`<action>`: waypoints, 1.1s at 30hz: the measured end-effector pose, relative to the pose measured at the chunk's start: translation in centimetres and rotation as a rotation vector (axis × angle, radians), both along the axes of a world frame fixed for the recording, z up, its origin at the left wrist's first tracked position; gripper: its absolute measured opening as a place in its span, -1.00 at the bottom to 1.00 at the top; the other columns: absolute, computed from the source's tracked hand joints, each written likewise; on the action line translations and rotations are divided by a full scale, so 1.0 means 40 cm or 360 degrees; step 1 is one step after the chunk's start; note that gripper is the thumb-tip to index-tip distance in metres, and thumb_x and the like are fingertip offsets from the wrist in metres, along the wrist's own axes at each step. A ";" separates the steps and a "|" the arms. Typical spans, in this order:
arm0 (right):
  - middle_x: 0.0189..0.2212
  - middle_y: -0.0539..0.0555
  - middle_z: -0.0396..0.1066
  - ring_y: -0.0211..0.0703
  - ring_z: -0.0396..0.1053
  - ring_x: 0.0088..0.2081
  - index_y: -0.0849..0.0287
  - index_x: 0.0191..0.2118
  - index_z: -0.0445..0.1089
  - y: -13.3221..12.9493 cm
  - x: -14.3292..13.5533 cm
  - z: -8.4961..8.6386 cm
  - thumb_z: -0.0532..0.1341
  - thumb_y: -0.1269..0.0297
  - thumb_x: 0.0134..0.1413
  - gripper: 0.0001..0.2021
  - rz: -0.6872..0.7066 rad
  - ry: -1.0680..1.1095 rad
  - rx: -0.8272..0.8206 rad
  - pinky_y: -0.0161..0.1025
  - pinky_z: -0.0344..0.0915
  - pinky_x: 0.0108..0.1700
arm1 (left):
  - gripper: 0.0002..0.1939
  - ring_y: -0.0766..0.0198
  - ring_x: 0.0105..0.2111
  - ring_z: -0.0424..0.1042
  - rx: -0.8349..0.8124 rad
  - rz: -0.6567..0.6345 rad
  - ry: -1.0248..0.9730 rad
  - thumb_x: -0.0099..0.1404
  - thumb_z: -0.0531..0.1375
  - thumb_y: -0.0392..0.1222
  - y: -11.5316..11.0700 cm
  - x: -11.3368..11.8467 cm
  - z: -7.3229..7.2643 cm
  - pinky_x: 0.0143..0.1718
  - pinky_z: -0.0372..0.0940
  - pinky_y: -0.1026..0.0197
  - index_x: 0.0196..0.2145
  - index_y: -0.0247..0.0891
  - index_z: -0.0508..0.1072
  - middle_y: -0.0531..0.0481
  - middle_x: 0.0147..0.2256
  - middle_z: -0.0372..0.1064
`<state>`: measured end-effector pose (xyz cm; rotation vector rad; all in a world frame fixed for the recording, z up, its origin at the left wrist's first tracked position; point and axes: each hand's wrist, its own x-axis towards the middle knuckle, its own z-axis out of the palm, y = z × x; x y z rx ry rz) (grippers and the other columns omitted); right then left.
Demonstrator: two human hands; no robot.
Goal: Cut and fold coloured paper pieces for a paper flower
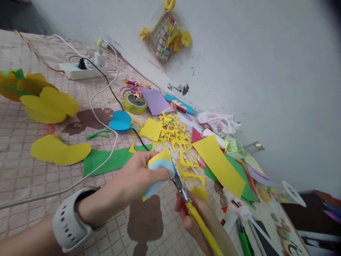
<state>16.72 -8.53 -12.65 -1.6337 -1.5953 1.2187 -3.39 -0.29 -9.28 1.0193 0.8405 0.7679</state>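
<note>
Between the thumb and fingers of my left hand (144,170) is a yellow sheet of paper (163,156) with a light blue paper piece (157,184) lying against it. A watch with a pale strap circles the left wrist. My right hand (197,213) is wrapped round a pair of scissors (200,224) with yellow handles. The metal blades meet the right edge of the yellow sheet, close to my left thumb. Under and beyond the hands are yellow offcuts (174,133) and a green paper strip (110,160).
Yellow paper flowers (49,104), a yellow petal cutout (61,149) and a blue paper piece (120,121) lie left. A white cable crosses the cloth from a power strip (81,70). Tape (135,103) sits behind; coloured sheets (220,165) and a hot glue gun (240,211) lie right, beside the wall.
</note>
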 end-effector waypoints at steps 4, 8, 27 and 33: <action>-0.64 -0.11 0.05 -0.27 0.06 -0.58 0.12 -0.39 0.28 0.000 0.003 0.003 0.11 -0.42 -0.11 -0.40 0.0065 0.0016 -0.0062 -0.30 0.04 -0.54 | -0.92 0.44 -0.70 0.09 0.0018 0.0015 0.0011 0.00 0.22 -0.23 0.001 0.000 0.000 -0.70 0.00 0.38 -0.55 -0.24 0.37 0.19 -0.67 0.19; -0.67 -0.14 0.02 -0.32 -0.01 -0.64 0.11 -0.41 0.25 -0.001 0.006 -0.003 0.09 -0.41 -0.08 -0.41 0.0067 0.0008 -0.0111 -0.30 -0.07 -0.59 | -0.92 0.44 -0.70 0.10 0.0010 0.0018 0.0004 0.00 0.23 -0.23 0.001 0.000 0.000 -0.70 0.00 0.38 -0.55 -0.23 0.37 0.20 -0.67 0.19; -0.63 -0.09 0.09 -0.29 0.06 -0.60 0.11 -0.42 0.19 0.012 0.004 0.027 0.08 -0.41 -0.05 -0.42 0.0206 -0.0168 -0.0069 -0.32 -0.08 -0.60 | -0.90 0.46 -0.69 0.09 -0.0009 0.0002 -0.0050 0.02 0.22 -0.24 0.002 -0.001 0.000 -0.72 0.00 0.42 -0.55 -0.23 0.34 0.21 -0.67 0.16; -0.61 -0.07 0.12 -0.28 0.08 -0.59 0.11 -0.42 0.17 0.013 0.000 0.042 0.08 -0.38 -0.02 -0.44 0.0254 -0.0180 -0.0035 -0.33 -0.02 -0.59 | -0.93 0.45 -0.70 0.10 0.0006 0.0013 -0.0039 0.01 0.22 -0.24 0.002 -0.001 -0.003 -0.71 0.00 0.40 -0.54 -0.23 0.37 0.20 -0.67 0.18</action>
